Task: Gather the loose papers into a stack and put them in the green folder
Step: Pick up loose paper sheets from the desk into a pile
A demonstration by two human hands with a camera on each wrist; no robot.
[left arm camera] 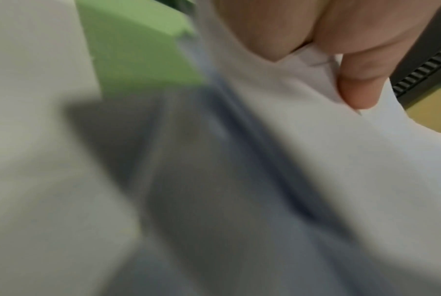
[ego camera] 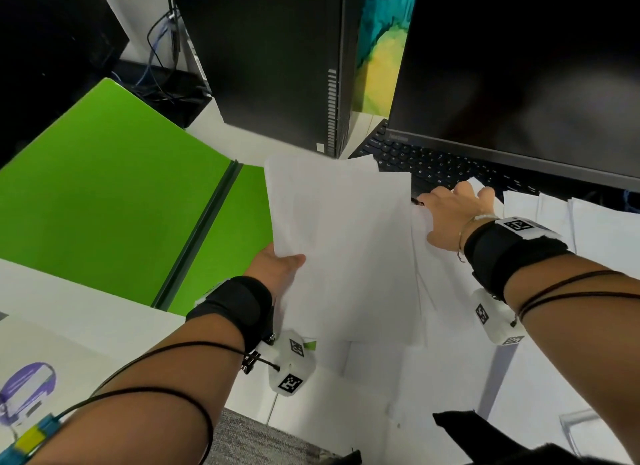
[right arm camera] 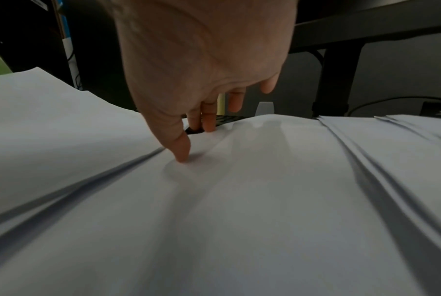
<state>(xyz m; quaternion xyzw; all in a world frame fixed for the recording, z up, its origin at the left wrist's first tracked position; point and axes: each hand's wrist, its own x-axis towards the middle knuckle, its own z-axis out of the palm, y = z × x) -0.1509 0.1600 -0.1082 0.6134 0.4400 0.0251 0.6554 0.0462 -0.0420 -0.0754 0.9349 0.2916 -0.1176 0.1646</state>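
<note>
**Papers half gathered beside the open folder**

The left hand (ego camera: 277,267) pinches a sheaf of white papers (ego camera: 339,242) at its near-left edge, thumb on top, grip closed on the sheets. The sheaf fans unevenly and overlaps the right flap of the green folder (ego camera: 114,194), which lies open on the counter (ego camera: 69,298), nothing tucked inside. The right hand (ego camera: 453,215), fingers spread, presses on a loose sheet (right arm camera: 264,180) near the keyboard (ego camera: 415,163). More sheets (ego camera: 588,229) lie further right.
</note>
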